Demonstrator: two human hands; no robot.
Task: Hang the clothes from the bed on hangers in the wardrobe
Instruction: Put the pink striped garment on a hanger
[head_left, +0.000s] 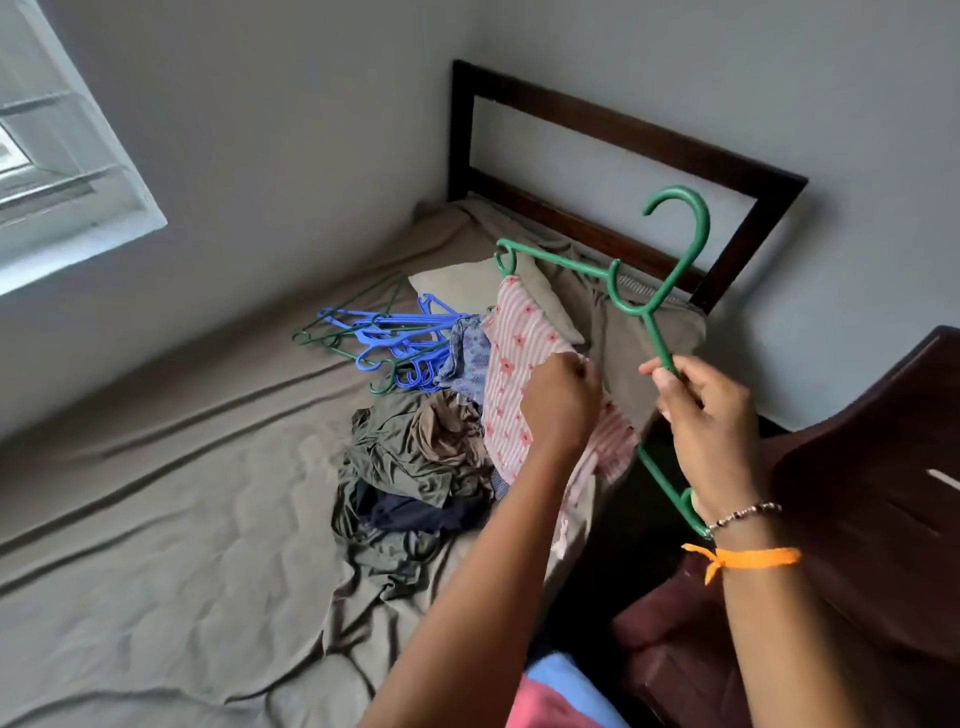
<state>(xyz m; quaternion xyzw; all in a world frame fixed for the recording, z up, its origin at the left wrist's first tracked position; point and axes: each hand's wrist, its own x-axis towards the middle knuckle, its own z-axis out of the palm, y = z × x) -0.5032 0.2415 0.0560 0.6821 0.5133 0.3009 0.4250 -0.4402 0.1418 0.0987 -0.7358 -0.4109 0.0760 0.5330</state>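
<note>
Right hand (696, 410) grips green hanger (660, 317) by shoulder bar, hook up. Left hand (563, 402) pinches pink striped garment (511, 364) at top edge, held over bed's head end. I'd open neckline wide, feed free hanger arm in first. Beyond: clothes pile (415, 467) mid-bed (156, 519), spare hangers (395, 343) tangled near pillow (467, 291). Wardrobe not visible; dark wooden furniture (857, 493) crowds right side.

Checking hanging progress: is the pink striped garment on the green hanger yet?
Partly. One arm of the green hanger sits inside the pink striped garment; the other arm is bare.
</note>
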